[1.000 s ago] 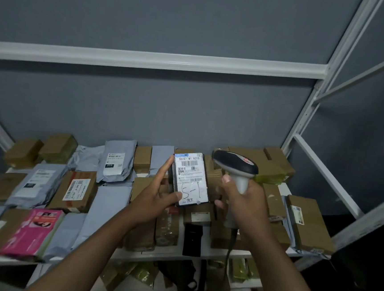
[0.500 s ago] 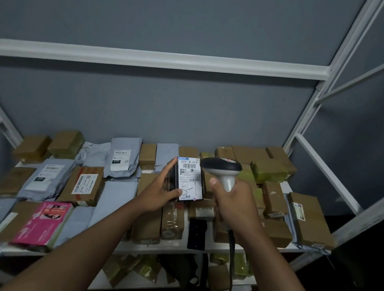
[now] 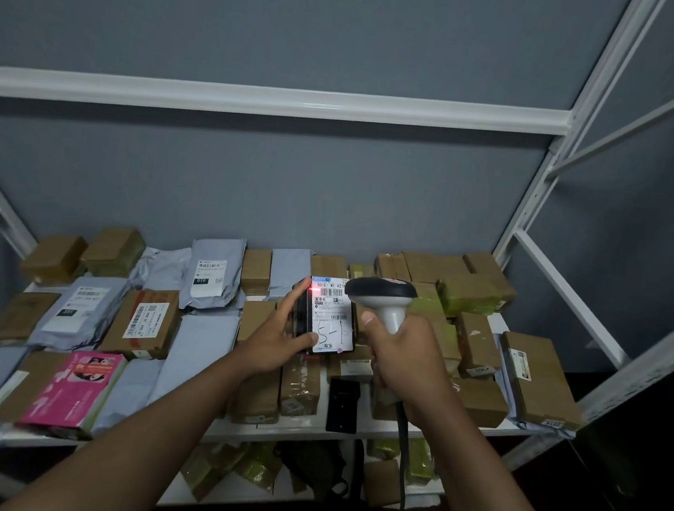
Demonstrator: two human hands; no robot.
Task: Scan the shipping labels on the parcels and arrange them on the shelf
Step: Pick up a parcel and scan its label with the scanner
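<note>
Two hands work above the white shelf (image 3: pixel 352 430). The left hand (image 3: pixel 279 342) grips one small dark parcel (image 3: pixel 328 315) by its side, label up (a red dot glows near the label's top left corner), held over the shelf's middle. The right hand (image 3: pixel 402 352) clenches one scanner (image 3: pixel 382 298) by its handle, head just beside the label. The shelf carries many brown boxes and grey mailers, one pink package (image 3: pixel 71 389) and one flat black box (image 3: pixel 342 404); more parcels lie on the tier below.
</note>
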